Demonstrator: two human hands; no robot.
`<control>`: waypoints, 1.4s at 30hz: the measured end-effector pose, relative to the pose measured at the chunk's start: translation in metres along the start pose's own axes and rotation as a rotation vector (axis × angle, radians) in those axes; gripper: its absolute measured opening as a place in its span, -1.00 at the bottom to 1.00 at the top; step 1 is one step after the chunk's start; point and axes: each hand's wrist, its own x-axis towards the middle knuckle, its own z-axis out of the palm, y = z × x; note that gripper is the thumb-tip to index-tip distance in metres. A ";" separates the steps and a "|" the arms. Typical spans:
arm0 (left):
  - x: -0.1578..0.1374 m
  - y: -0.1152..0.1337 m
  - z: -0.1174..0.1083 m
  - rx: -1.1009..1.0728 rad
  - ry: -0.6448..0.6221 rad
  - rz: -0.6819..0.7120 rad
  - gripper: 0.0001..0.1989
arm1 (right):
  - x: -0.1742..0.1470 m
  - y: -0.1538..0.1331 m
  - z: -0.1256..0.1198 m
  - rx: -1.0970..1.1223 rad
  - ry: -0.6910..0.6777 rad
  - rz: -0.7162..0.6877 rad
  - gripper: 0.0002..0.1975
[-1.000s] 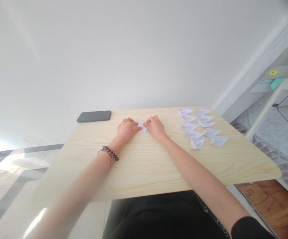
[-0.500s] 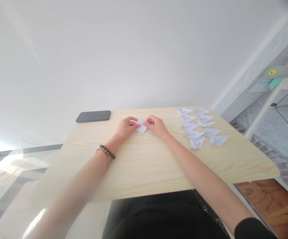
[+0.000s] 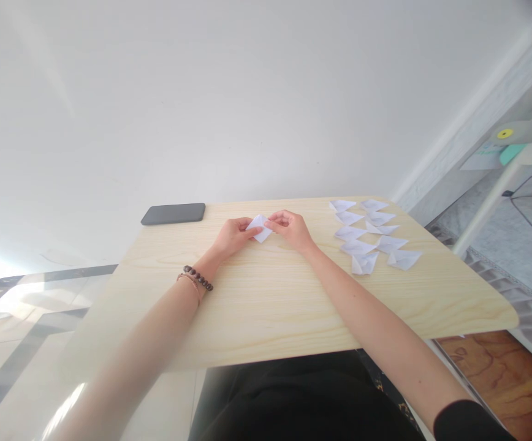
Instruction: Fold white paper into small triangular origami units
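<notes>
A small folded white paper (image 3: 260, 231), diamond-shaped from above, is held between my two hands over the far middle of the wooden table. My left hand (image 3: 236, 236) grips its left side, thumb on top and fingers behind. At the right corner, my right hand (image 3: 291, 229) pinches the paper between thumb and index finger, the other fingers curled. To the right lie several folded white paper pieces (image 3: 358, 247) in two columns, with pointed, boat-like shapes.
A dark phone (image 3: 174, 214) lies at the table's far left corner. Behind the table (image 3: 266, 312) rises a white wall (image 3: 257, 110). A pale metal frame (image 3: 491, 202) stands beyond the right edge.
The paper has turned slightly and shifted a little left and away from me. My left thumb now lies further across it, and my right fingers have moved to its right corner.
</notes>
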 end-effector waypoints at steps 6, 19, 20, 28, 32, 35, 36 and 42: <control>0.003 -0.004 -0.003 -0.125 0.021 -0.037 -0.60 | -0.004 -0.005 -0.001 -0.272 -0.132 -0.108 -0.62; 0.002 0.006 -0.007 -0.357 -0.080 -0.101 -0.59 | -0.004 -0.009 -0.002 -0.290 -0.161 -0.129 -0.59; 0.002 0.005 -0.007 -0.362 -0.086 -0.106 -0.59 | -0.004 -0.009 -0.001 -0.293 -0.146 -0.130 -0.59; 0.005 0.000 -0.012 -0.397 -0.172 -0.107 -0.65 | -0.005 -0.010 0.000 -0.350 -0.117 -0.188 -0.62; 0.003 -0.001 -0.008 -0.224 -0.076 -0.097 -0.64 | -0.007 -0.010 0.002 -0.390 -0.158 -0.228 -0.63; 0.002 -0.001 -0.007 -0.143 -0.027 -0.100 -0.65 | -0.008 -0.011 0.002 -0.387 -0.184 -0.239 -0.63; 0.002 -0.001 -0.007 -0.132 -0.021 -0.101 -0.65 | -0.008 -0.012 0.002 -0.382 -0.194 -0.239 -0.64; 0.003 -0.001 -0.009 -0.145 -0.044 -0.103 -0.64 | -0.008 -0.013 -0.001 -0.358 -0.244 -0.217 -0.65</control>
